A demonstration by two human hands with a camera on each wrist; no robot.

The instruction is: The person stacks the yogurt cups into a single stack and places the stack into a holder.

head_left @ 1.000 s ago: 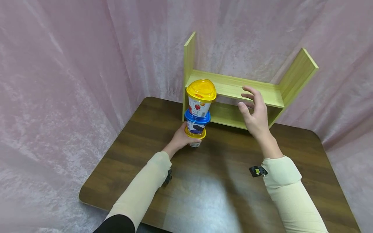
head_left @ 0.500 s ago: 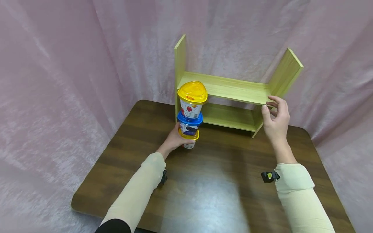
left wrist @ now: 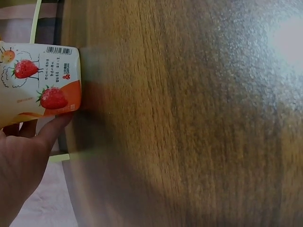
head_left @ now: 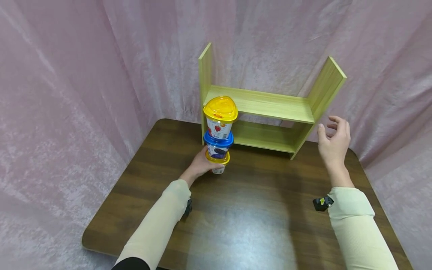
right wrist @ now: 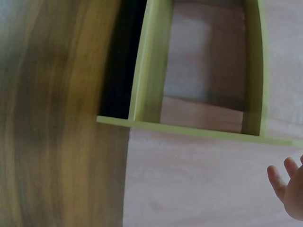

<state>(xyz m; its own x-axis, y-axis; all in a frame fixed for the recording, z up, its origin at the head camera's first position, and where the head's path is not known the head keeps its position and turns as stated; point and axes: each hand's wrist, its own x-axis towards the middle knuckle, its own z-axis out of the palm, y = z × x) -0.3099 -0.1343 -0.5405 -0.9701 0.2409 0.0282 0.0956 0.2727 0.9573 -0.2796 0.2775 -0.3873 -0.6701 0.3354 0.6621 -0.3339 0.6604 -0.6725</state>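
Observation:
Three lidded plastic cups with fruit prints stand in a stack on the table. The top cup (head_left: pixel 221 116) has a yellow lid and a strawberry print. In the middle is a blue-lidded cup (head_left: pixel 218 144) with dark berries on it. My left hand (head_left: pixel 201 164) grips the bottom yellow-lidded cup (left wrist: pixel 47 78) from its left side; in the left wrist view the thumb lies along its wall, near the base, and other fingers are partly hidden behind it. My right hand (head_left: pixel 335 144) is raised in the air right of the shelf, fingers loosely bent, holding nothing.
A light-wood two-tier shelf (head_left: pixel 266 105) with upright side panels stands at the back of the brown table (head_left: pixel 246 210), just behind the stack. Pink curtains (head_left: pixel 60 93) hang around the table. Black wrist cameras (head_left: pixel 323 203) are strapped to both sleeves.
My right hand has moved away from in front of the shelf to its right side. The left hand stays on the bottom cup; the view has shifted slightly.

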